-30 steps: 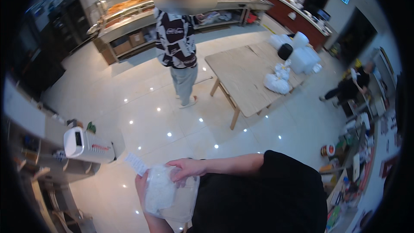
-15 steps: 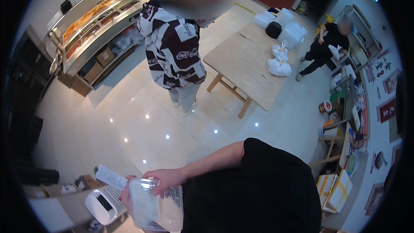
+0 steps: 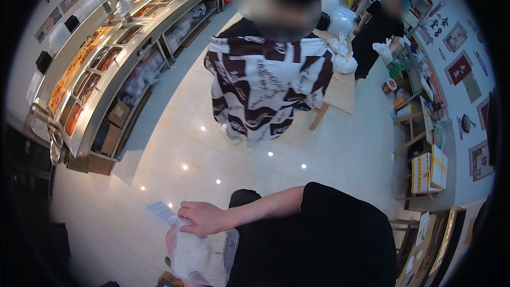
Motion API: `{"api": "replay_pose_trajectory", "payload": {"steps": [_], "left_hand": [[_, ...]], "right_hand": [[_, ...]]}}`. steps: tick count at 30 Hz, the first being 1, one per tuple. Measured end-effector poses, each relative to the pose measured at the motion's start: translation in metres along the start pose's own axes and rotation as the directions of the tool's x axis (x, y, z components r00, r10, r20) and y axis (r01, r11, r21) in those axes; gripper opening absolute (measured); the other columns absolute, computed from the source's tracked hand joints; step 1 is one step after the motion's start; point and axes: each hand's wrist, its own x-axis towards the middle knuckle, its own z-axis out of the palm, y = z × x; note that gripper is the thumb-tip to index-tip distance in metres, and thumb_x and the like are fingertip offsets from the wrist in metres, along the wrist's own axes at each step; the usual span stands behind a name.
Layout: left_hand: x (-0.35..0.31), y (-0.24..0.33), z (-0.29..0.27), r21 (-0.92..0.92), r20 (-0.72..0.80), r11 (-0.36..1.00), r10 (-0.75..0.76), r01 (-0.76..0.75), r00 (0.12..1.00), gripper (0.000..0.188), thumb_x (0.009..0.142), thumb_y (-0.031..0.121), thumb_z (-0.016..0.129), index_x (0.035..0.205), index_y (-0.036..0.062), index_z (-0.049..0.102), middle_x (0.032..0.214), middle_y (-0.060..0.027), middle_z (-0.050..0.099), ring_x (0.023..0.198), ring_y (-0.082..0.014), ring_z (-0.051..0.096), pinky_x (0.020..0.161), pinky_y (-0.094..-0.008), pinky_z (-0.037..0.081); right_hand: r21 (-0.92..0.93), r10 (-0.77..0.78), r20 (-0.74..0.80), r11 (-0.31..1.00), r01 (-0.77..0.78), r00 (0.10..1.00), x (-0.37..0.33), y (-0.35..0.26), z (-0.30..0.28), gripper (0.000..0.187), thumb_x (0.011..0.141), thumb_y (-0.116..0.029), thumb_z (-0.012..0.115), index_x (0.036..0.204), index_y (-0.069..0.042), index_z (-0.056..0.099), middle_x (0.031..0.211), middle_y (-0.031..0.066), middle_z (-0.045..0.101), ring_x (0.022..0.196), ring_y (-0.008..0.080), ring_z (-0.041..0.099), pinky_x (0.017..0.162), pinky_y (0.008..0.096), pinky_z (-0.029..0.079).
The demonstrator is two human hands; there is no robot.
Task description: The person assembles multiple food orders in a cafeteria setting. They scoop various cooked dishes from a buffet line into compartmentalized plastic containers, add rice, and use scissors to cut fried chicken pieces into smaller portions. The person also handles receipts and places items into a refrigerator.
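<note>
My right hand (image 3: pixel 204 218) reaches across from the right, its fingers closed over the upper edge of a clear plastic food container (image 3: pixel 219 259). A white mass, perhaps rice, shows inside the container. At the far left side, my left hand (image 3: pixel 170 240) grips the same container; only part of its fingers shows, the rest being hidden behind the plastic. A white printed paper slip (image 3: pixel 161 212) sticks out above the left hand, against the container's corner. I cannot make out which fingers pinch the slip.
A person in a patterned jacket (image 3: pixel 268 85) stands close ahead, partly hiding a wooden table (image 3: pixel 340 93) with white bags (image 3: pixel 344 58). A food counter (image 3: pixel 119 69) runs along the left. Another person in black (image 3: pixel 378 34) holds a bag by the right-hand shelves. Boxes (image 3: pixel 429 171) stand at right.
The view has swung, bringing more of the counter in. The person in the patterned jacket appears nearer and covers much of the table. Both hands keep hold of the container; my right hand sits nearer its upper-left edge.
</note>
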Motion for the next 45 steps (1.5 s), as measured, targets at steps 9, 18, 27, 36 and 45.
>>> {"api": "replay_pose_trajectory", "payload": {"steps": [9, 18, 27, 36, 45], "left_hand": [[0.156, 0.016, -0.121, 0.057, 0.132, 0.991, -0.125, 0.119, 0.983, 0.021, 0.098, 0.017, 0.061, 0.111, 0.0001, 0.064, 0.09, -0.0073, 0.07, 0.079, -0.0181, 0.069, 0.066, -0.03, 0.057], [0.334, 0.075, -0.22, -0.133, 0.0, 0.985, -0.115, 0.114, 0.993, 0.022, 0.099, 0.017, 0.061, 0.111, -0.0004, 0.064, 0.091, -0.0079, 0.07, 0.079, -0.0176, 0.07, 0.067, -0.0296, 0.057], [0.503, 0.122, -0.243, -0.1, 0.234, 0.973, -0.181, 0.209, 0.955, 0.023, 0.099, 0.017, 0.062, 0.112, -0.0009, 0.063, 0.093, -0.0084, 0.07, 0.08, -0.017, 0.07, 0.067, -0.0291, 0.057], [0.692, 0.17, -0.213, -0.013, 0.629, 0.96, -0.21, 0.28, 0.748, 0.023, 0.099, 0.018, 0.062, 0.112, -0.0014, 0.063, 0.094, -0.0089, 0.071, 0.081, -0.0164, 0.07, 0.067, -0.0287, 0.057], [0.841, 0.242, -0.19, -0.012, 0.83, 0.845, -0.29, 0.535, 0.476, 0.026, 0.099, 0.019, 0.063, 0.114, -0.0024, 0.063, 0.097, -0.0093, 0.071, 0.082, -0.0155, 0.07, 0.068, -0.028, 0.057]], "right_hand": [[0.149, 0.12, -0.281, 0.986, -0.08, 0.952, 0.174, 0.031, 0.015, 0.032, 0.089, -0.03, 0.07, 0.099, -0.002, 0.061, 0.09, 0.0127, 0.062, 0.08, 0.0302, 0.065, 0.071, 0.039, 0.051], [0.224, 0.115, -0.209, 0.972, -0.067, 0.971, 0.401, 0.051, -0.045, 0.027, 0.085, -0.025, 0.07, 0.091, -0.004, 0.055, 0.071, 0.0167, 0.065, 0.068, 0.0373, 0.066, 0.063, 0.0452, 0.05], [0.096, 0.204, -0.429, 0.979, -0.18, 0.88, 0.515, 0.089, -0.134, 0.024, 0.084, -0.025, 0.067, 0.084, -0.003, 0.059, 0.071, 0.0178, 0.066, 0.069, 0.0399, 0.066, 0.064, 0.048, 0.053], [-0.212, 0.342, -0.43, 0.862, -0.461, 0.836, 0.602, 0.133, -0.248, 0.027, 0.081, -0.028, 0.066, 0.084, -0.003, 0.073, 0.077, 0.0199, 0.071, 0.076, 0.0394, 0.071, 0.069, 0.0498, 0.056], [-0.109, 0.328, -0.812, 0.727, -0.678, 0.482, 0.646, 0.146, -0.331, 0.031, 0.089, -0.034, 0.066, 0.079, -0.004, 0.068, 0.066, 0.0162, 0.065, 0.064, 0.0373, 0.067, 0.064, 0.0469, 0.054]]}}
